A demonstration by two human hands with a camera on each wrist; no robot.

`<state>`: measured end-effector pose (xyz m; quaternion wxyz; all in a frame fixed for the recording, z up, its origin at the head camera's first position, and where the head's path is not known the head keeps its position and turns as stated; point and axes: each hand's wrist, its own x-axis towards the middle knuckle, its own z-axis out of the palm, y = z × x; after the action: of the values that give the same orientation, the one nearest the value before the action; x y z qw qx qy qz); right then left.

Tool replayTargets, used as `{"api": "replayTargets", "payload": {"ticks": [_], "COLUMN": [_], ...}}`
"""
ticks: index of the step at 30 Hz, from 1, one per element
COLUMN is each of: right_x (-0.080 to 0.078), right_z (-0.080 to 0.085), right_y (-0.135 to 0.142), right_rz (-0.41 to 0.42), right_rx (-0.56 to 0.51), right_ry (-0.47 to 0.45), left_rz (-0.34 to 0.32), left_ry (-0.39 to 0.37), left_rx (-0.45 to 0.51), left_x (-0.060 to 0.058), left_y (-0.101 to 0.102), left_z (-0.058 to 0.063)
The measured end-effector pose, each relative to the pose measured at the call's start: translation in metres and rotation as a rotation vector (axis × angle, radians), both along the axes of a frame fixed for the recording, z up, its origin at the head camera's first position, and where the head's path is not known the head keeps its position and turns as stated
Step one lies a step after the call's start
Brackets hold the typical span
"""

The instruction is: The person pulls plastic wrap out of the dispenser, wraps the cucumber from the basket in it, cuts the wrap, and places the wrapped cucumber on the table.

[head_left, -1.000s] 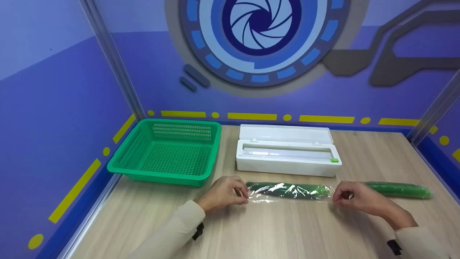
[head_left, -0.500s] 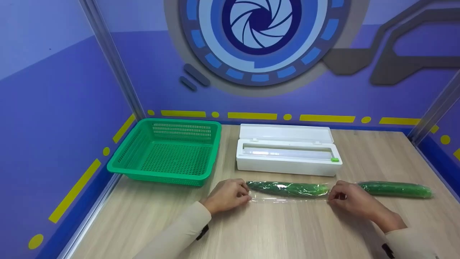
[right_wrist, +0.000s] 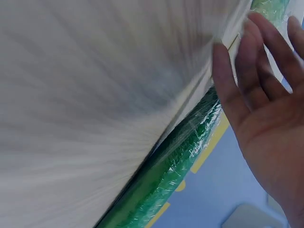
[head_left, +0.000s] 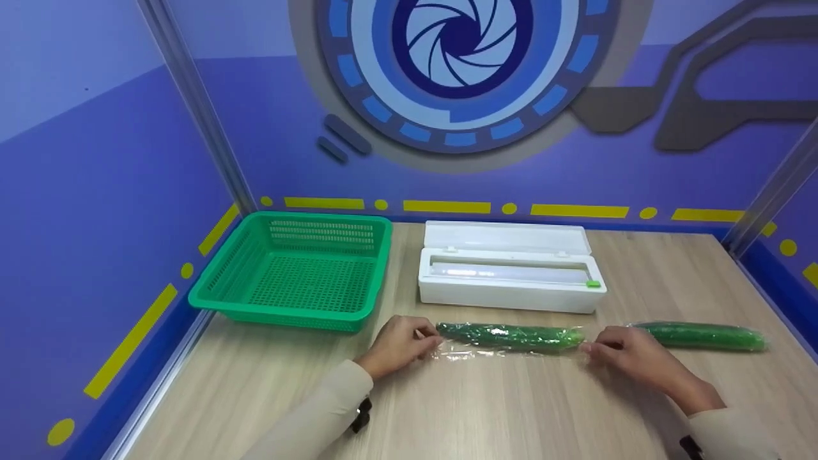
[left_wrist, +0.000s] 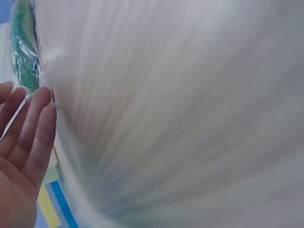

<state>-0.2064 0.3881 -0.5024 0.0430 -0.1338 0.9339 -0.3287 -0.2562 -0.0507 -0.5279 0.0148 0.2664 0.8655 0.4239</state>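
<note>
In the head view a cucumber (head_left: pixel 511 336) lies lengthwise under clear plastic wrap (head_left: pixel 473 353), whose loose edge spreads on the near side. My left hand (head_left: pixel 399 345) is at its left end, thumb and index finger pinching the wrap's edge. In the left wrist view the other fingers (left_wrist: pixel 40 123) stretch out fairly straight. My right hand (head_left: pixel 629 354) is at the opposite end, its thumb touching the wrap. The right wrist view shows those fingers (right_wrist: pixel 228 80) nearly straight, thumb apart from them. Beside the right hand lies a second cucumber (head_left: pixel 709 337), wrapped in film.
Behind the cucumber stands a white plastic-wrap dispenser (head_left: pixel 511 297), lid up, a film roll (head_left: pixel 511 272) inside and a green slider (head_left: pixel 593 283) on its front edge. A green basket (head_left: pixel 287 313) sits at the back left. Purple walls (head_left: pixel 96 223) border the wooden table (head_left: pixel 486 409).
The wrap has dropped from being held taut to lying loosely over and in front of the cucumber. My right hand has moved slightly left and its pinch has loosened; the left hand barely moved.
</note>
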Motion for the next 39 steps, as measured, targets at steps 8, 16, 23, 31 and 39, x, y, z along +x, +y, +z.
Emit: {"api": "replayTargets", "payload": {"ticks": [8, 16, 23, 31, 39], "right_x": [-0.006, -0.012, -0.015, -0.017, -0.016], "right_z": [-0.007, -0.013, -0.012, -0.014, -0.015], "right_y": [-0.014, -0.02, -0.021, -0.02, -0.022], "right_rz": [-0.021, 0.034, -0.006, 0.017, -0.002], "right_rx": [-0.05, -0.085, -0.036, 0.016, -0.029], "right_ry": [0.278, 0.177, 0.053, 0.161, 0.116], "left_rz": [0.127, 0.041, 0.068, 0.072, 0.065], "left_ry": [0.22, 0.118, 0.092, 0.102, 0.169], "left_rx": [0.023, 0.05, 0.001, -0.032, -0.049], "left_x": [-0.005, -0.013, -0.016, -0.018, -0.017], "left_y": [0.011, 0.022, 0.023, 0.025, 0.022], "left_z": [-0.007, -0.007, -0.009, -0.01, -0.009]}}
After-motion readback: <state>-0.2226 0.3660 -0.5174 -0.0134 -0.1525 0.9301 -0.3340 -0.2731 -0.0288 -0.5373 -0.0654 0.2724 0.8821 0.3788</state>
